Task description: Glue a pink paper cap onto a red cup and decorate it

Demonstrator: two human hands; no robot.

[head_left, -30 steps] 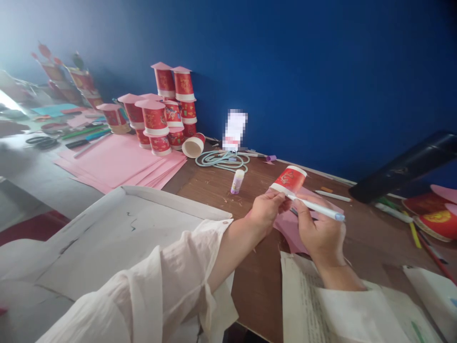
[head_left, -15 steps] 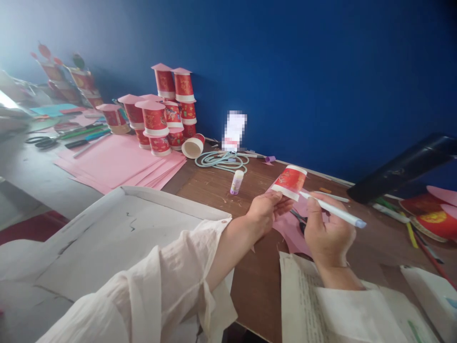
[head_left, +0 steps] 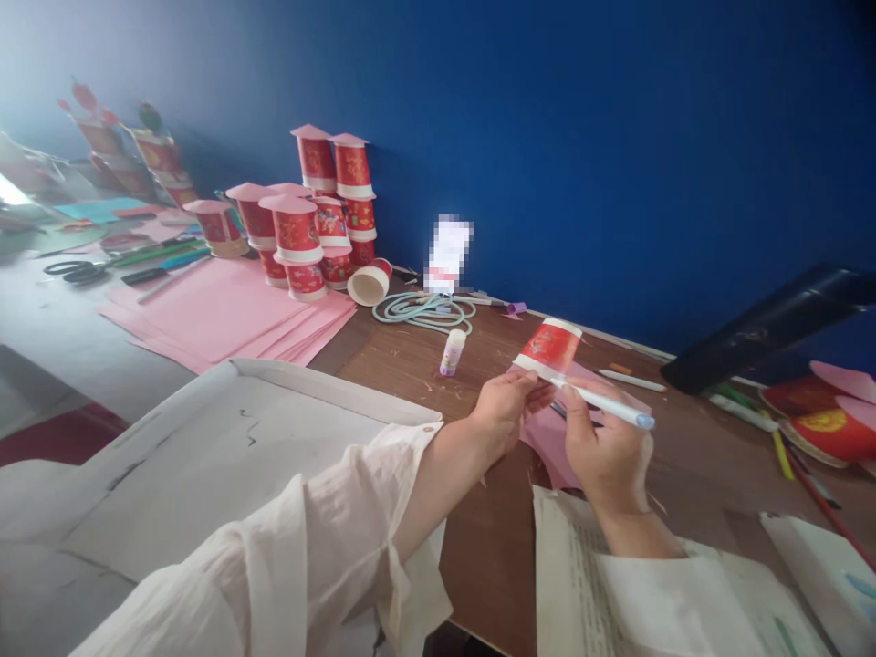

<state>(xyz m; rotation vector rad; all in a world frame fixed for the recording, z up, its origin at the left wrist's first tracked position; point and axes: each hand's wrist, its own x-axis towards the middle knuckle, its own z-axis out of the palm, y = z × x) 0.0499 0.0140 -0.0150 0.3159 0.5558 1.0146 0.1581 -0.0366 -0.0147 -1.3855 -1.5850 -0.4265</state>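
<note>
A red paper cup (head_left: 549, 347) with white bands is upside down and slightly tilted, its wide white edge pinched by my left hand (head_left: 510, 401). My right hand (head_left: 609, 452) grips a white marker (head_left: 609, 403) with a pale blue end. The marker's tip is at the cup's white band, close to my left fingers; whether it touches I cannot tell. Under both hands lies pink paper (head_left: 547, 449), with dark scissors partly hidden by my right hand. To the left a glue stick (head_left: 452, 354) stands uncapped on the brown table (head_left: 397, 374).
Stacked red cups with pink paper tops (head_left: 291, 228) stand at the back left beside pink sheets (head_left: 225, 310). A coiled pale cable (head_left: 424, 310) lies before a blurred-out phone (head_left: 448, 255). A black cylinder (head_left: 759, 328) leans at right. Printed pages (head_left: 568, 566) lie in front.
My right hand has moved left with the marker, bringing its tip from beside the cup to the white band near my left fingers. The cup has shifted slightly left.
</note>
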